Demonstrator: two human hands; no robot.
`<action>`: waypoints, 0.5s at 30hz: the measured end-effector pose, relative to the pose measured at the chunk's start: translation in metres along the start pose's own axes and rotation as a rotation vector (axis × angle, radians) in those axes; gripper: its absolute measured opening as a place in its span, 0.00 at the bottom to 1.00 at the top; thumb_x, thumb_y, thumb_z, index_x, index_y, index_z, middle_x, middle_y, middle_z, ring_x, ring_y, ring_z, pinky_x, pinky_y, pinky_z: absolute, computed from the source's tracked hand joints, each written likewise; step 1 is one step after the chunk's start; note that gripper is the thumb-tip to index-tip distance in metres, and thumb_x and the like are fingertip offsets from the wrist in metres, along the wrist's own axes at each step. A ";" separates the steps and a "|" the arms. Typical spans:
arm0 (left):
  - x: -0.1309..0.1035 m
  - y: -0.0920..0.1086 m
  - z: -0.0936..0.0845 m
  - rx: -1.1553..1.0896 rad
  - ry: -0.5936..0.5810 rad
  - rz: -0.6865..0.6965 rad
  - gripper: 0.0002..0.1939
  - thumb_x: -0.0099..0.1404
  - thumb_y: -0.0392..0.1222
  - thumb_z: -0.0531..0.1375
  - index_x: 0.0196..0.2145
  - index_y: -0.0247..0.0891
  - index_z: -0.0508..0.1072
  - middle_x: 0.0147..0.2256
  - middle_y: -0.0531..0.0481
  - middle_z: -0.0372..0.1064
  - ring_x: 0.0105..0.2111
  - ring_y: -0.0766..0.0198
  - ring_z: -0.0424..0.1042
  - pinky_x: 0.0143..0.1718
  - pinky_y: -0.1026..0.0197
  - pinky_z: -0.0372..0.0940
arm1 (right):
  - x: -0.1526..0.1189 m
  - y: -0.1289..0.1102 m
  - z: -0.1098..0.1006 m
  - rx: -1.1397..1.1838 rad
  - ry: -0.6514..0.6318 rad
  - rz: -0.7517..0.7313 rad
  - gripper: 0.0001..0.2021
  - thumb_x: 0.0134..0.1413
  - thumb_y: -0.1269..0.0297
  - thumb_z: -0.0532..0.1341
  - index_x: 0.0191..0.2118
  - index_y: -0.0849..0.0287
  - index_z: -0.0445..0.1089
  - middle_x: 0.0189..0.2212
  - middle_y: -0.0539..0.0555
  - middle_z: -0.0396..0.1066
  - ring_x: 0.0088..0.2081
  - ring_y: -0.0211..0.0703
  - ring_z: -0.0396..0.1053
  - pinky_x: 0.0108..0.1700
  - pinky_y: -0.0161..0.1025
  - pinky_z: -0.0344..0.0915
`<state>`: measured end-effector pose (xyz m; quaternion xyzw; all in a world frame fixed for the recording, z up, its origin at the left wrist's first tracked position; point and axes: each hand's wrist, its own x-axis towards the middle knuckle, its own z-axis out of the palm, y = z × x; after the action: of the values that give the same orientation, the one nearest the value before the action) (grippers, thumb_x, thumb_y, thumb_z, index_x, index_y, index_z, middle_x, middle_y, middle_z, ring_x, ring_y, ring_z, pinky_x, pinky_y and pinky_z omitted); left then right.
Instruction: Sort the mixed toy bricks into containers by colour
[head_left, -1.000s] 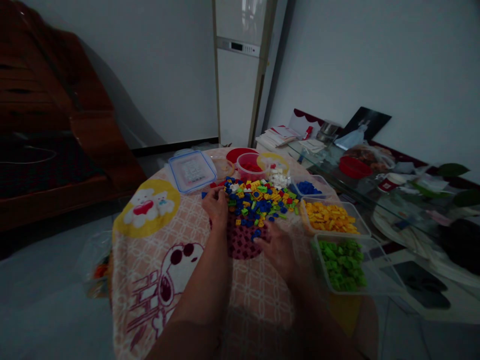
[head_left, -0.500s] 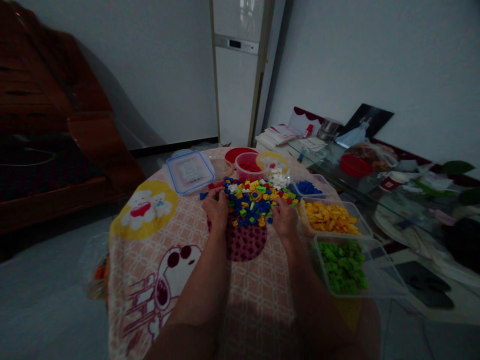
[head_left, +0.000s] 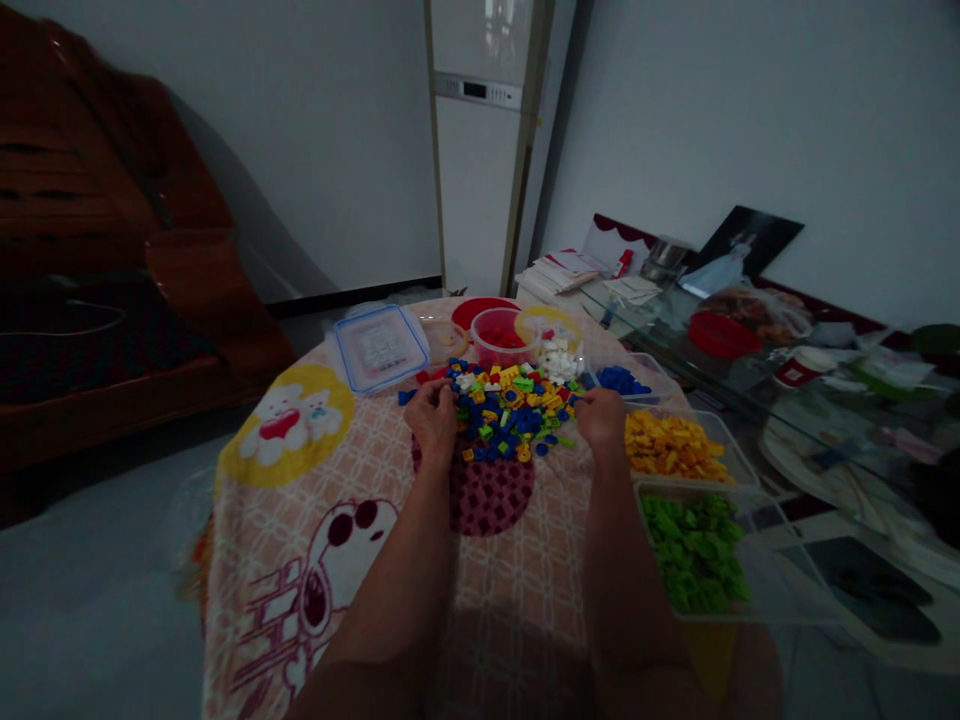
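A mixed pile of small toy building bricks (head_left: 510, 410), in blue, yellow, green, red and white, lies on the cloth-covered table. At its left edge is my left hand (head_left: 433, 418), thumb and fingers pinched together; anything between them is too small to make out. My right hand (head_left: 602, 420) is at the pile's right edge with its fingers curled closed, their contents hidden. Just beyond it, a clear box holds blue bricks (head_left: 621, 381). Yellow bricks (head_left: 675, 447) fill another box beside my right wrist, and green bricks (head_left: 696, 550) lie in a box nearer me.
Behind the pile stand a round tub (head_left: 498, 352) with red bricks and a heap of white bricks (head_left: 561, 362). A blue-rimmed clear lid (head_left: 381, 347) lies at the back left. To the right, a cluttered glass table (head_left: 652, 325) holds papers, a red bowl (head_left: 724, 335) and a paper cup (head_left: 801, 368).
My right hand has moved right, from the pile's front right to its right edge near the yellow and blue boxes. My left hand stays at the left edge. The view shifts slightly.
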<state>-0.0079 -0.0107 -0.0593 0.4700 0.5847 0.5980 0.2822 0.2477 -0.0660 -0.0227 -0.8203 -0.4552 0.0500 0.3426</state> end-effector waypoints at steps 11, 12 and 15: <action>0.001 0.001 0.002 0.058 -0.021 0.026 0.16 0.62 0.45 0.57 0.40 0.37 0.81 0.29 0.49 0.78 0.23 0.63 0.73 0.29 0.62 0.68 | 0.022 0.008 0.006 1.105 0.289 0.362 0.18 0.47 0.62 0.66 0.45 0.59 0.70 0.20 0.43 0.69 0.19 0.40 0.72 0.23 0.37 0.74; 0.001 0.000 0.002 0.061 -0.019 0.027 0.16 0.62 0.45 0.57 0.40 0.37 0.81 0.29 0.49 0.78 0.23 0.63 0.73 0.29 0.62 0.68 | 0.025 0.009 0.005 1.145 0.304 0.384 0.17 0.47 0.64 0.66 0.45 0.59 0.69 0.20 0.43 0.68 0.21 0.40 0.73 0.25 0.38 0.76; 0.001 -0.003 0.002 0.082 -0.015 0.032 0.16 0.62 0.45 0.56 0.40 0.37 0.81 0.29 0.49 0.78 0.24 0.62 0.73 0.31 0.61 0.68 | 0.034 0.012 0.002 1.250 0.364 0.482 0.16 0.47 0.72 0.62 0.45 0.59 0.67 0.23 0.44 0.69 0.25 0.38 0.76 0.33 0.39 0.80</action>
<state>-0.0073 -0.0088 -0.0618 0.4950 0.5990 0.5743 0.2576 0.2752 -0.0420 -0.0237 -0.5425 -0.0813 0.2393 0.8011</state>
